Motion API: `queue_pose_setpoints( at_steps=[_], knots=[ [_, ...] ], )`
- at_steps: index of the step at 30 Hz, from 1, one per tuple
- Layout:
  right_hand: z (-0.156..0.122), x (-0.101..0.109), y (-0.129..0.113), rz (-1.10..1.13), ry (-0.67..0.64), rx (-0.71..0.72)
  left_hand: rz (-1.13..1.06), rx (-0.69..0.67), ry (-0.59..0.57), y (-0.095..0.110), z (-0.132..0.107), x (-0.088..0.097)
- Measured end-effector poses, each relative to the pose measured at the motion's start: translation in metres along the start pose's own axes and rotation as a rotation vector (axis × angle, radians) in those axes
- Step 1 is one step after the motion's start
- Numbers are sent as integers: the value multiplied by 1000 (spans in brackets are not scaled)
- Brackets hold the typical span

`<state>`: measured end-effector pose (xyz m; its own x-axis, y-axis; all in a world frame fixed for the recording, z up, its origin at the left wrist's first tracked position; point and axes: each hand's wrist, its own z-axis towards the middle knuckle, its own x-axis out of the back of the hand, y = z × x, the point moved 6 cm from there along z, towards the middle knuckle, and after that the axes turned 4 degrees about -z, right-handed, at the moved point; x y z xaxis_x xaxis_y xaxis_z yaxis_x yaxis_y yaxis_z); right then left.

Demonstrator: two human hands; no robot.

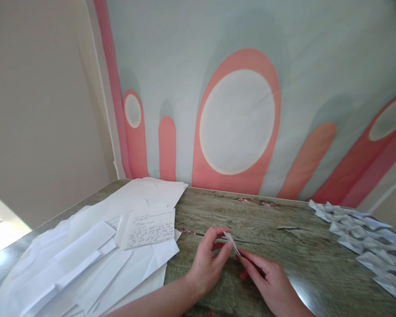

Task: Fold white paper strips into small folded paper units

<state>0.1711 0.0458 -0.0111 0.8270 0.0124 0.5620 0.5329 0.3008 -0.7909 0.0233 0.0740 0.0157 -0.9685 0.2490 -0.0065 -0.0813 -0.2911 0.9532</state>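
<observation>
A small folded piece of white paper is held up between my two hands, just above the wooden table. My left hand pinches its upper left end between thumb and fingers. At the lower right end, the thumb and forefinger of my right hand grip the same piece. It looks narrow and is seen nearly edge-on, so its exact fold cannot be made out. Left of my hands lies a spread of loose white paper sheets, some creased. A folded sheet with handwriting rests on top of them.
Several folded paper pieces lie in overlapping rows along the right side of the table. More white sheets reach back to the wall. A backdrop with coral shapes meets the table's far edge.
</observation>
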Motion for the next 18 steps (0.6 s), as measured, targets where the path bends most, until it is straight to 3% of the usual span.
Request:
queue_pose_setpoints(
  at_steps=[6, 12, 18],
  knots=[
    [-2, -1, 7, -25, 27, 10, 20, -21, -6, 2, 0, 0],
    [-4, 4, 6, -182, 125, 150, 94, -65, -24, 8, -1, 0],
    [-1, 6, -2, -270, 144, 148, 196, -174, -122, 20, -4, -7]
  ],
)
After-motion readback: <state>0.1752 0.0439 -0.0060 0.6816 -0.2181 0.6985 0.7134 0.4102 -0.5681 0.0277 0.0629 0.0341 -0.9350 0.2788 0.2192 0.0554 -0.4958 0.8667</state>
